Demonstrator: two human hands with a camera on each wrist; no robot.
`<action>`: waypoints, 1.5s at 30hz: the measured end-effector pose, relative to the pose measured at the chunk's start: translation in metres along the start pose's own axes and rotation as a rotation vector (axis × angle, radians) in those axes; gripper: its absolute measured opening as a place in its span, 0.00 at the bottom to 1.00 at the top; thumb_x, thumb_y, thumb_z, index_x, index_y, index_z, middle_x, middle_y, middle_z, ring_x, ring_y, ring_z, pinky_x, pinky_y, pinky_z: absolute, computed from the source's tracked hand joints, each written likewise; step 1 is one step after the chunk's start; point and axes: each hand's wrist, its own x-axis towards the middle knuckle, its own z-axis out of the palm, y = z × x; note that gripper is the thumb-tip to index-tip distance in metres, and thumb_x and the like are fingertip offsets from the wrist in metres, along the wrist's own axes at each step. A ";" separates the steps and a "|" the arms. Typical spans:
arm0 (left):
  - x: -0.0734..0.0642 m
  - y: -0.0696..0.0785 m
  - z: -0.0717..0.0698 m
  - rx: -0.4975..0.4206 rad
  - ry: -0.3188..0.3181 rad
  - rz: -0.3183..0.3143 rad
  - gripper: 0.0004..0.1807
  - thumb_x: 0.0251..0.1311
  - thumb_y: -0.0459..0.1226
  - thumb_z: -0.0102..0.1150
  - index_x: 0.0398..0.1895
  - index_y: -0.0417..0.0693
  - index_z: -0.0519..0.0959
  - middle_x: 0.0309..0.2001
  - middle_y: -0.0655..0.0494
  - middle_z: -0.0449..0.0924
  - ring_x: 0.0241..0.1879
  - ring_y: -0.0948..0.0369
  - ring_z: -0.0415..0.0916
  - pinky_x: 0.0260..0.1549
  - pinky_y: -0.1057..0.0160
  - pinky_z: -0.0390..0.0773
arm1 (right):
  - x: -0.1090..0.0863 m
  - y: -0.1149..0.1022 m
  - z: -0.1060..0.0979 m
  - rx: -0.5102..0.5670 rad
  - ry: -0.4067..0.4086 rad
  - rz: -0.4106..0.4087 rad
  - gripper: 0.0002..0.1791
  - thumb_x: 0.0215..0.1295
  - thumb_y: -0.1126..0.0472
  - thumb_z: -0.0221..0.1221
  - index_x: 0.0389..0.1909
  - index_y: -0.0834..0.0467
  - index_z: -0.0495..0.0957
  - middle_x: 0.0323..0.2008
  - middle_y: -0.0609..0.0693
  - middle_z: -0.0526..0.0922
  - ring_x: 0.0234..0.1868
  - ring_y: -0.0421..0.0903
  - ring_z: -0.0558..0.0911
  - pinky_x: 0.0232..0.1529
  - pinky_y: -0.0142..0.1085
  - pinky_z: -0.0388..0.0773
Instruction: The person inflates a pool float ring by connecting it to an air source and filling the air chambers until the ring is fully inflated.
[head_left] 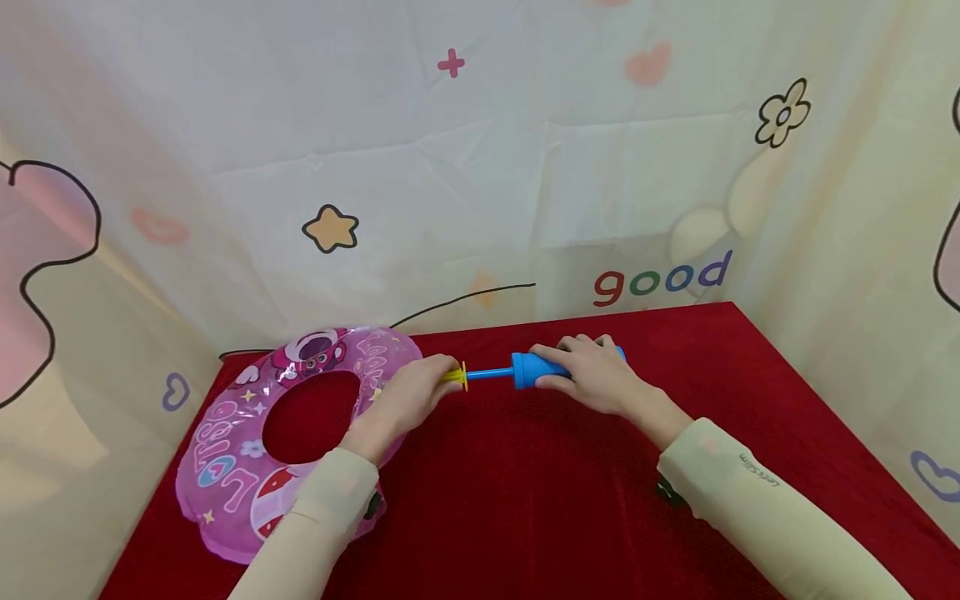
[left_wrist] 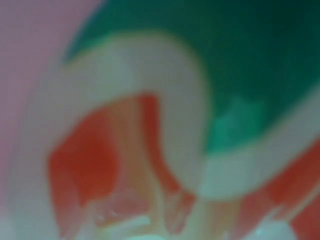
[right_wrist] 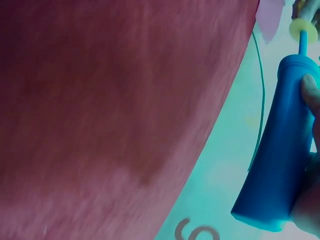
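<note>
1. The hand pump, its blue barrel (head_left: 530,372) lying sideways, is just right of the swim ring (head_left: 228,421), apparently held above the cloth. It looks like hollow, hard plastic: probably light, stiff and rather smooth, so a loose hold could let it roll or slide.
2. A slim blue rod (head_left: 489,374) shows between barrel and yellow handle (head_left: 464,377). It is likely the weakest part under sideways force; keeping both ends in line should spare it. Best holds are the barrel's broad middle and the handle, not the rod.
3. The left hand (head_left: 408,392), over the ring's right edge in the head view, has its fingers curled closed about the handle. I cannot tell whether it touches the ring.
4. The right hand (head_left: 596,375), farther right of the ring, wraps the barrel, thumb along its side, opened only as wide as the barrel's girth.
5. The ring itself is glossy, thin and puffed out: probably very light, soft, slippery and easily punctured, best taken by its full rim.
6. Red cloth (head_left: 525,492) spreads beneath and right of the ring; a printed curtain (head_left: 450,167) hangs behind it.
</note>
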 end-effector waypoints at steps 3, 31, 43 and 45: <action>0.003 0.006 0.002 0.014 0.006 0.010 0.08 0.67 0.35 0.67 0.46 0.47 0.79 0.38 0.59 0.80 0.37 0.59 0.75 0.47 0.58 0.80 | 0.006 -0.012 0.002 -0.003 -0.010 0.014 0.34 0.72 0.40 0.60 0.73 0.51 0.72 0.53 0.57 0.80 0.54 0.56 0.77 0.50 0.56 0.69; -0.009 -0.009 -0.011 -0.032 -0.010 -0.066 0.08 0.67 0.38 0.68 0.47 0.50 0.81 0.36 0.63 0.80 0.35 0.61 0.74 0.43 0.59 0.79 | -0.020 0.033 -0.010 0.040 -0.016 0.051 0.34 0.69 0.42 0.64 0.72 0.50 0.73 0.54 0.59 0.80 0.54 0.57 0.78 0.52 0.55 0.68; 0.005 0.012 0.002 0.024 0.014 0.021 0.07 0.68 0.36 0.66 0.44 0.46 0.80 0.38 0.58 0.80 0.37 0.60 0.76 0.45 0.59 0.81 | 0.002 -0.009 -0.001 -0.017 0.010 0.005 0.34 0.71 0.40 0.62 0.73 0.50 0.72 0.53 0.58 0.81 0.54 0.56 0.78 0.51 0.56 0.69; 0.006 0.013 0.004 0.011 0.012 0.012 0.08 0.67 0.36 0.67 0.46 0.46 0.80 0.39 0.58 0.80 0.37 0.60 0.76 0.46 0.59 0.81 | 0.007 -0.017 0.000 -0.030 0.008 0.000 0.34 0.71 0.40 0.61 0.73 0.50 0.72 0.53 0.58 0.81 0.54 0.56 0.78 0.50 0.56 0.69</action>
